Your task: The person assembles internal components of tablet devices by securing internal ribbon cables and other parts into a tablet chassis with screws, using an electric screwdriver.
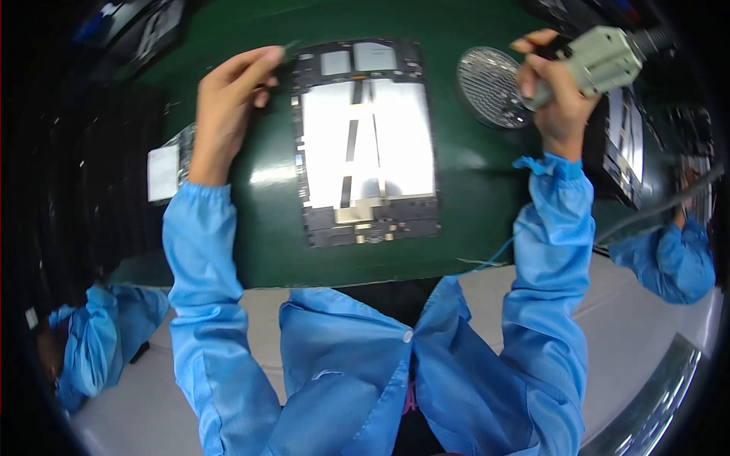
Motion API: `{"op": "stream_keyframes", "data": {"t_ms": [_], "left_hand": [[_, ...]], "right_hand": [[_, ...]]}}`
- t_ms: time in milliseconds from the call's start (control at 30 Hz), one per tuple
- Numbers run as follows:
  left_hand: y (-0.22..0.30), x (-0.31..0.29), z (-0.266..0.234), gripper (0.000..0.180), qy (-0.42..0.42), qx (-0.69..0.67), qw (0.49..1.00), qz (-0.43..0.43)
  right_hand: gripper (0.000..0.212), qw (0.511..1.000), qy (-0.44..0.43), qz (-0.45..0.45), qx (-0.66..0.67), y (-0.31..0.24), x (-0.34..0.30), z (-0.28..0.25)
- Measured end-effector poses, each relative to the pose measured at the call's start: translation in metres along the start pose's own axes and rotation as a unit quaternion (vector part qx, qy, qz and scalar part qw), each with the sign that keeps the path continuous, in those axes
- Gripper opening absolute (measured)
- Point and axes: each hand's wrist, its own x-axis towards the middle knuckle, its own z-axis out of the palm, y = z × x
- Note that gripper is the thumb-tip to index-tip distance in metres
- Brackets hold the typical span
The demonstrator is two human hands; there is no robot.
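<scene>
- Left hand [228, 99], fingers pinched on small dark bit, hard to make out, by opened tablet [369, 144] top-left corner.
- Right hand [559, 95] wrapped round grey power screwdriver [604, 61], tip hidden; mat [471, 197] far edge.

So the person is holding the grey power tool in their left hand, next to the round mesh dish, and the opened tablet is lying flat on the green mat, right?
Not quite. The head view shows the grey power tool in the right hand, not the left. The left hand is at the top left corner of the opened tablet. The rest is right: the tool is next to the round mesh dish, and the tablet lies flat on the green mat.
</scene>
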Motion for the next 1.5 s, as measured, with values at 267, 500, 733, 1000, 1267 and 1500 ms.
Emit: {"op": "stream_keyframes", "data": {"t_ms": [267,500,733,1000,1267,1500], "left_hand": [[0.009,0.013,-0.010,0.034,-0.053,0.066,0.996,-0.035],[0.005,0.022,-0.009,0.032,-0.077,0.099,0.992,-0.022],[-0.002,0.023,-0.008,0.028,-0.094,0.107,0.989,0.028],[-0.003,0.021,-0.018,0.026,-0.190,0.087,0.977,0.038],[-0.006,0.022,-0.018,0.028,-0.185,0.105,0.976,0.041],[0.003,0.019,-0.018,0.020,-0.194,0.048,0.980,-0.006]], "right_hand": [[0.030,0.993,-0.084,-0.036,-0.081,-0.032,0.027,0.053],[0.024,0.997,-0.048,0.063,-0.017,-0.044,0.045,0.156],[0.021,0.992,-0.084,0.055,0.081,-0.004,0.050,0.210],[0.023,0.986,-0.087,0.079,0.114,0.023,0.040,0.229],[0.023,0.989,-0.094,0.073,0.084,0.033,0.038,0.230],[0.022,0.986,-0.108,0.086,0.096,0.044,0.033,0.229]]}}
